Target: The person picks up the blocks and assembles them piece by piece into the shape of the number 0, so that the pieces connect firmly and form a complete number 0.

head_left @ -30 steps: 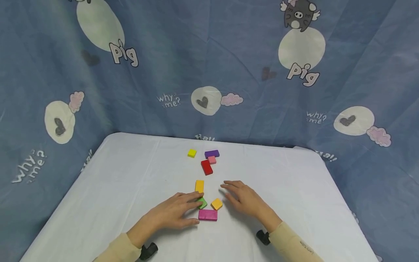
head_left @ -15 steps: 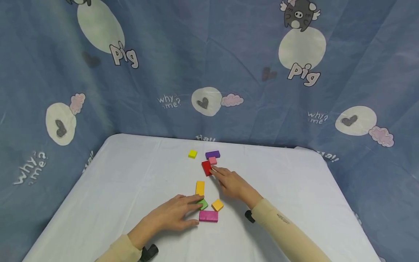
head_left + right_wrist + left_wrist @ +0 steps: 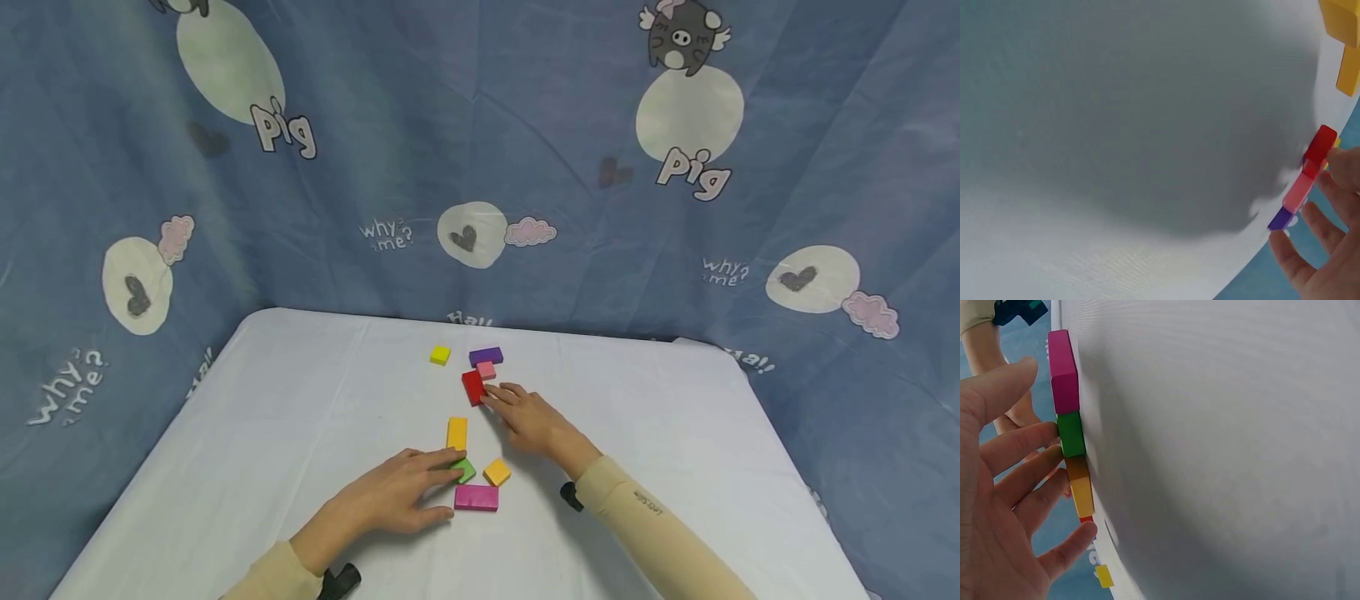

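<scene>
Right hand (image 3: 528,417) rests spread fingertips on the red rectangular wooden block (image 3: 473,387) mid-worktop; left hand (image 3: 390,498) lies flat, touching the small green block (image 3: 464,470). Block's probably light, stiff, smooth; best pinched by its long sides.

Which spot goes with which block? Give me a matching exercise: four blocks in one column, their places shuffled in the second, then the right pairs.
Blocks
1. green block
2. red block
3. magenta block
4. small yellow block

Places
A. far end of the white table, left of the purple block, touched by neither of the hands
B. at the fingertips of the right hand
C. nearest the person, just in front of the green one
D. under the fingertips of the left hand

Pairs: 1-D, 2-B, 3-C, 4-A
</scene>
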The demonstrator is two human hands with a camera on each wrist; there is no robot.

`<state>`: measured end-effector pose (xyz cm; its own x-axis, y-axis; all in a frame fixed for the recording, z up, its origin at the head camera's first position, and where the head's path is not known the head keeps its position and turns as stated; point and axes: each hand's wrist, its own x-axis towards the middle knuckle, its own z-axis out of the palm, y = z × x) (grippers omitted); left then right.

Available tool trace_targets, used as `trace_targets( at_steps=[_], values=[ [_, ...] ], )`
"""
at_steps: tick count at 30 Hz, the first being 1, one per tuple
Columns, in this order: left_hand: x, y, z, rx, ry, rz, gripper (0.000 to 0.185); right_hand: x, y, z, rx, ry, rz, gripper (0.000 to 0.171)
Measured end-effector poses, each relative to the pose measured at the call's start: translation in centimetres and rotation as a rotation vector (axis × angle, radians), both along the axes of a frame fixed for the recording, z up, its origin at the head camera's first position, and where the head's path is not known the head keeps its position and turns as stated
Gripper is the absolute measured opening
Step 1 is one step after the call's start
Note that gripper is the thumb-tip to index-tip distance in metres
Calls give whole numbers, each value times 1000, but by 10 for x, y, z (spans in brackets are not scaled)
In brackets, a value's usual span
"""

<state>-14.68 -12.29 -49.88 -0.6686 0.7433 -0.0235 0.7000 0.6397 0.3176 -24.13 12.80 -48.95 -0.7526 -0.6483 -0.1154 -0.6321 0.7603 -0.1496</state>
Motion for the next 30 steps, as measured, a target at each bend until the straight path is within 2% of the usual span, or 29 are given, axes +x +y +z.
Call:
trace_targets(
  at_steps=[6,13,21,30],
  values=[
    [1,0,-2,-2,-15,8,56,3,-2,0,22,-6,16,56],
    [0,-1,-2,3,-13,7,56,5,-1,4,-35,38,17,42],
    [0,-1,-3,9,6,7,55,10,4,0,-34,-13,18,52],
    [1,1,-1,7,-22,17,55,11,7,-2,-69,44,16,48]
  ],
)
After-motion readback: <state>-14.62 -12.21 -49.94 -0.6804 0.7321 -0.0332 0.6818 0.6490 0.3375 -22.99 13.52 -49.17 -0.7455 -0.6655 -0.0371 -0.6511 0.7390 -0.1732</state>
